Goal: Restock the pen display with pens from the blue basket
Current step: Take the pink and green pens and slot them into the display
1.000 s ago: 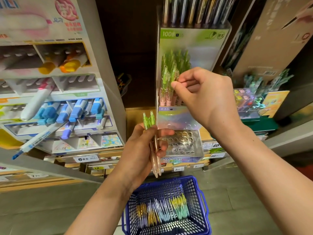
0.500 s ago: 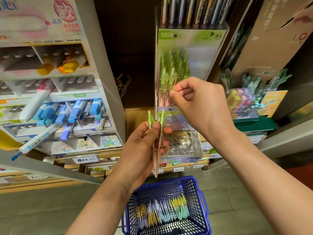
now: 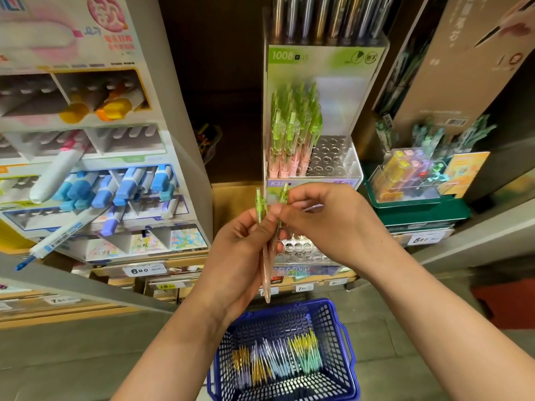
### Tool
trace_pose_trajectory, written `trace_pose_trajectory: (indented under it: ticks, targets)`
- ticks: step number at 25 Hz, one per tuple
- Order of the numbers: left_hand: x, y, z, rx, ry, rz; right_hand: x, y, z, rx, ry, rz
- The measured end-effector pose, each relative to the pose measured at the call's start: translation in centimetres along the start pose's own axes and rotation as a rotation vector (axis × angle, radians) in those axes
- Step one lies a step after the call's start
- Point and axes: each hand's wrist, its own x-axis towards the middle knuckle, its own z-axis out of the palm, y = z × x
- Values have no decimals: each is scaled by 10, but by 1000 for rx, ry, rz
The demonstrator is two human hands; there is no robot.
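Note:
My left hand (image 3: 240, 256) grips two pens (image 3: 266, 267) with green tops and pink barrels, held upright in front of the display. My right hand (image 3: 327, 221) pinches the top of the right-hand pen of the two. Behind them stands the clear pen display (image 3: 347, 166), with several green and pink pens (image 3: 292, 134) in its left holes and empty holes on the right. A lower tier of empty holes (image 3: 301, 250) shows under my hands. The blue basket (image 3: 341, 342) sits on the floor below, holding several yellow, purple, blue and green pens (image 3: 278, 363).
A white marker rack (image 3: 95, 180) with blue, yellow and orange markers stands at the left, one long marker (image 3: 58, 238) sticking out. A green tray with a clear box of small items (image 3: 411, 180) is at the right. Price tags line the shelf edge (image 3: 144, 269).
My right hand has come down from the pens in the display to the two pens in my left hand and now pinches one. My left hand has risen slightly.

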Motion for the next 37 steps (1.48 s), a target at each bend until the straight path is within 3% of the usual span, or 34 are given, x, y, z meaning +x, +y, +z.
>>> trace_pose_trajectory:
  ticks: [4,7,11,20,33,37]
  targets:
    - [2,-3,1,0,41,23,-4,3,2,31,-10,-53]
    - [3,-4,1,-39,104,17,1,-7,-22,201,235,-121]
    - [2,-2,3,-14,92,11,13,-24,-60,214,534,-316]
    - [3,2,7,-113,11,-63,24,-26,-48,26,588,-364]
    - [3,4,17,-31,-30,61,30,-10,-30,-298,381,-169]
    - [5,4,21,20,-65,88,11,-4,-28,42,63,-22]
